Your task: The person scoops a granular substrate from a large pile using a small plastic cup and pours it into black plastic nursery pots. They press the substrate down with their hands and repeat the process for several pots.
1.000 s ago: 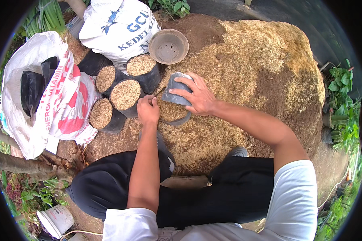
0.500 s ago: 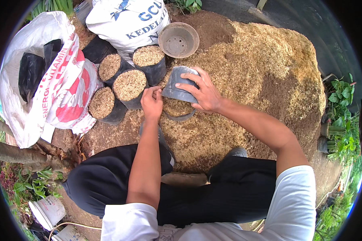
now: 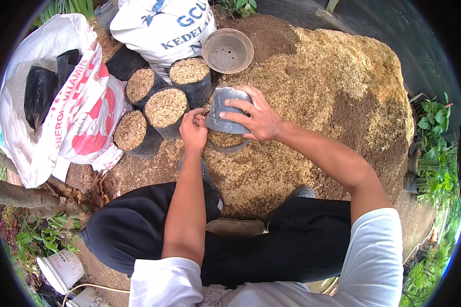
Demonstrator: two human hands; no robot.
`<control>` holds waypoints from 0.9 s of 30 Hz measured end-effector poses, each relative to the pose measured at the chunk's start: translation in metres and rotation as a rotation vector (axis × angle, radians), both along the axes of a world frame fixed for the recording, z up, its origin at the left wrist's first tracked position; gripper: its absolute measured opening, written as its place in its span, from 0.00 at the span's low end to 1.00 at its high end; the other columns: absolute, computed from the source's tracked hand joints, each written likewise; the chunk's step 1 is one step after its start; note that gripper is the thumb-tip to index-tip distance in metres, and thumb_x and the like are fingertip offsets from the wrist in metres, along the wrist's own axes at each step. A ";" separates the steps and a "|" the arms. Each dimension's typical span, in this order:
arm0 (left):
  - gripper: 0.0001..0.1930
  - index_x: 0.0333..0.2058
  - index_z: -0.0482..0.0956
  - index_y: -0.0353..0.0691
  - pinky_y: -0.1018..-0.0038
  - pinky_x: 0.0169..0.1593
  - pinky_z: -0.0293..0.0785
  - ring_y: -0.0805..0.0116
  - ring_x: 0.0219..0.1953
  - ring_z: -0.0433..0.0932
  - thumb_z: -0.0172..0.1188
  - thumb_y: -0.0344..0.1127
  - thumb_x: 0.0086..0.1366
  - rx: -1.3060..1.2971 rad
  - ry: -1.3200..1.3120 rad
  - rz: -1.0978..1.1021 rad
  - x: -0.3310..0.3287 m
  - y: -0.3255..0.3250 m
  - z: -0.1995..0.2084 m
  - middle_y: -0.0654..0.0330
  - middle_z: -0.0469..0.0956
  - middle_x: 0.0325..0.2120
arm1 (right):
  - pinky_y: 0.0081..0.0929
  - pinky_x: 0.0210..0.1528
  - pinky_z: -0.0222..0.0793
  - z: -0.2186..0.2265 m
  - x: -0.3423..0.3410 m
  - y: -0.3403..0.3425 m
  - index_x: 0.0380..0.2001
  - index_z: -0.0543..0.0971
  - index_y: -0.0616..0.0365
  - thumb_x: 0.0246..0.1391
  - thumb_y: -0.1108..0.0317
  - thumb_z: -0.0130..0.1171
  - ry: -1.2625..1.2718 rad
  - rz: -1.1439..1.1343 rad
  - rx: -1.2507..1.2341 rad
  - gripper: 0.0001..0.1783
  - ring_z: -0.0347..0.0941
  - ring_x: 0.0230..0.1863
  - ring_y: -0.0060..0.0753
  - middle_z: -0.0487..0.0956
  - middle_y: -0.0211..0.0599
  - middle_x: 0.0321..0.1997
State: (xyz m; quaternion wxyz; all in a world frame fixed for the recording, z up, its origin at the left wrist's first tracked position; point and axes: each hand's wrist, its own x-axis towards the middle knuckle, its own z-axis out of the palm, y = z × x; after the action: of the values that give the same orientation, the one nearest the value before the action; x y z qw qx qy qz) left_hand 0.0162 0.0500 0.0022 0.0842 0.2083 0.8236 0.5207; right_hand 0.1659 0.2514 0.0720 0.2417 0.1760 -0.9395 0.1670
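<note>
A grey, dusty plastic pot [image 3: 223, 115] is tipped over, its wide mouth facing down, with my right hand [image 3: 258, 115] wrapped round its side. Directly beneath it shows the curved black rim of a bag or pot [image 3: 230, 149], with light brown, chip-like mix [image 3: 225, 138] inside. My left hand [image 3: 193, 131] is closed at the left of the grey pot, fingertips bent together. What those fingers pinch, if anything, is hidden. Close to its left stand black planting bags [image 3: 166, 108] filled with the same mix.
A broad mound of brown soil and pale chips [image 3: 338, 92] spreads to the right. Beyond the bags are an empty round pot [image 3: 228, 51] with holes in its base and a white sack [image 3: 164, 33]. A red-and-white sack [image 3: 82, 112] holding black plastic stands left, near a trunk [image 3: 23, 194].
The grey pot has turned slightly in my right hand, and its rim sits a little lower. My left hand has barely moved.
</note>
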 end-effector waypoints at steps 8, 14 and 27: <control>0.21 0.51 0.85 0.37 0.70 0.41 0.79 0.69 0.32 0.78 0.61 0.15 0.60 0.025 0.043 -0.066 -0.003 0.007 0.006 0.59 0.79 0.36 | 0.68 0.77 0.58 0.004 -0.003 0.007 0.73 0.67 0.26 0.22 0.63 0.88 0.062 -0.207 -0.049 0.67 0.54 0.76 0.65 0.63 0.32 0.74; 0.20 0.53 0.84 0.39 0.61 0.56 0.77 0.56 0.47 0.81 0.63 0.21 0.62 -0.033 0.228 -0.136 -0.001 0.009 0.016 0.53 0.81 0.45 | 0.69 0.77 0.59 0.010 0.004 0.014 0.72 0.69 0.27 0.20 0.65 0.88 0.039 -0.203 -0.023 0.67 0.55 0.75 0.65 0.64 0.31 0.74; 0.40 0.80 0.43 0.38 0.58 0.83 0.33 0.53 0.83 0.36 0.38 0.58 0.82 -0.705 0.497 -0.599 0.059 0.074 0.012 0.50 0.40 0.82 | 0.57 0.78 0.54 0.023 0.036 0.064 0.72 0.68 0.48 0.57 0.67 0.56 0.110 -0.583 -0.279 0.37 0.57 0.75 0.62 0.63 0.50 0.74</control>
State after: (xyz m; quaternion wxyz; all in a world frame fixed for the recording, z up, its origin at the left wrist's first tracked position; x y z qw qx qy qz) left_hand 0.0748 0.1240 0.0143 0.0961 0.5109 0.8484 0.1000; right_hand 0.2021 0.3151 0.0954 0.3517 -0.1263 -0.9040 0.2079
